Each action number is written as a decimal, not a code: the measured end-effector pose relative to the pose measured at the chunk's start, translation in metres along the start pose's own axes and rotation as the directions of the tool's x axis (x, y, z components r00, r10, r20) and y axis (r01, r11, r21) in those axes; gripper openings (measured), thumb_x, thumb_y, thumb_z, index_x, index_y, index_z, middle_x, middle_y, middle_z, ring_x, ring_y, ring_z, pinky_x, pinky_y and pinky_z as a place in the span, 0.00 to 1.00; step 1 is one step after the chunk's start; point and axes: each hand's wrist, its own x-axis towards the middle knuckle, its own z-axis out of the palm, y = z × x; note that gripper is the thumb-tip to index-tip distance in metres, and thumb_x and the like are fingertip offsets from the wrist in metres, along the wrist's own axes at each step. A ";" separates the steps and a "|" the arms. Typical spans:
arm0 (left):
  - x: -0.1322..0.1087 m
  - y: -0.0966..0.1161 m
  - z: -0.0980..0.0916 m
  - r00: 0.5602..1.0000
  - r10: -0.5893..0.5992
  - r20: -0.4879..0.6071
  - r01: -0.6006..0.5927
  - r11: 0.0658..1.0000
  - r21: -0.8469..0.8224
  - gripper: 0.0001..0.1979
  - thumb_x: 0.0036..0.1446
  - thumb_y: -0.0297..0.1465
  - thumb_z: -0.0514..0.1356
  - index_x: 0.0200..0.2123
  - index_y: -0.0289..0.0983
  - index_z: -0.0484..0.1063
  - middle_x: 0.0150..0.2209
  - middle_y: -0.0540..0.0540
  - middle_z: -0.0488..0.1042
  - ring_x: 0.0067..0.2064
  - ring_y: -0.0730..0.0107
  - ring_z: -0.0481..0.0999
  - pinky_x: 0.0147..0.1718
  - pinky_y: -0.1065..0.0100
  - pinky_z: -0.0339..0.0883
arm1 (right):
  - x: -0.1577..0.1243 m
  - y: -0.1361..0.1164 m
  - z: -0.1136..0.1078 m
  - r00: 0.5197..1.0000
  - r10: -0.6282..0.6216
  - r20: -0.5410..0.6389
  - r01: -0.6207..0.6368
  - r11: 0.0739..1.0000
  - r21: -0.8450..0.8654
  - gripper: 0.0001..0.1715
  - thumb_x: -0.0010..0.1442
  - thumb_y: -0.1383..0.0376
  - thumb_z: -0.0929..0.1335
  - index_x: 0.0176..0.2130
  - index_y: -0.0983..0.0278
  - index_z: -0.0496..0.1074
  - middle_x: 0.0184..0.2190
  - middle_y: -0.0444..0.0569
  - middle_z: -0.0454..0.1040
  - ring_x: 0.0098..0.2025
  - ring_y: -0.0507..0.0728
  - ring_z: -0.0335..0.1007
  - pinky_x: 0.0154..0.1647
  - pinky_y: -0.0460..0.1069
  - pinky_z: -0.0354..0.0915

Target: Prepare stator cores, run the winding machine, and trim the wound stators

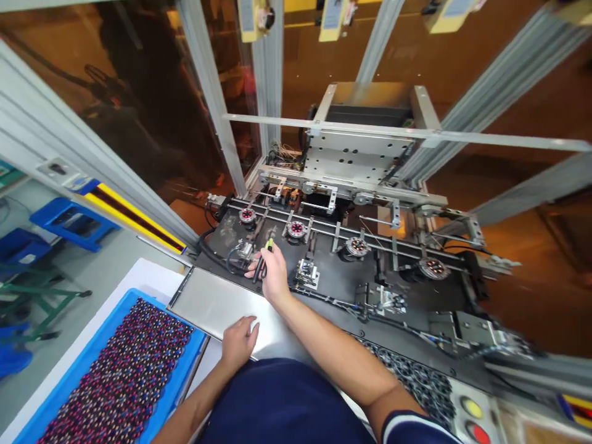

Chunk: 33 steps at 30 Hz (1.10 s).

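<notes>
My right hand (272, 271) is closed around a pair of pliers (259, 269) with black handles and a lime-green part near the jaws. The jaws point away from me over the black machine bed, between two round fixtures, and touch nothing I can make out. One fixture (248, 216) is on the left and another (296, 230) is just right of the hand; both carry ring-shaped parts with red and dark segments. Low over the bare metal ledge (217, 302) is my left hand (239, 343), its fingers loosely bent, thumb apart, holding nothing visible.
Two more round fixtures (357, 247) sit further right, with small clamp units (308, 273) in front. A blue tray (130, 296) full of small dark, pink and blue parts lies at lower left. Grey ring parts (411, 376), push buttons (472, 407) and aluminium posts surround the station.
</notes>
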 end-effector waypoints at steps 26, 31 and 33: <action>0.003 -0.002 -0.002 0.999 0.029 0.037 -0.031 0.998 0.046 0.17 0.65 0.39 0.51 0.40 0.34 0.75 0.21 0.50 0.72 0.22 0.71 0.72 0.26 0.70 0.66 | 0.039 0.012 -0.021 0.962 0.030 -0.270 0.008 0.990 0.139 0.12 0.55 0.58 0.66 0.39 0.59 0.62 0.26 0.36 0.66 0.19 0.48 0.66 0.15 0.43 0.66; 0.001 0.000 -0.001 0.999 0.031 0.038 -0.032 0.998 0.051 0.16 0.66 0.38 0.52 0.40 0.35 0.75 0.22 0.50 0.71 0.23 0.74 0.71 0.27 0.70 0.67 | 0.035 0.003 -0.013 0.984 0.027 -0.177 -0.003 0.991 0.133 0.11 0.57 0.56 0.64 0.35 0.60 0.59 0.22 0.34 0.64 0.17 0.46 0.64 0.12 0.40 0.60; 0.000 0.000 -0.002 0.999 0.029 0.030 -0.031 0.998 0.052 0.15 0.66 0.38 0.53 0.41 0.35 0.74 0.24 0.51 0.71 0.24 0.75 0.71 0.28 0.70 0.69 | 0.012 -0.007 -0.007 0.998 0.053 -0.042 -0.048 0.992 0.115 0.13 0.57 0.55 0.65 0.32 0.61 0.60 0.19 0.34 0.63 0.14 0.47 0.62 0.11 0.40 0.57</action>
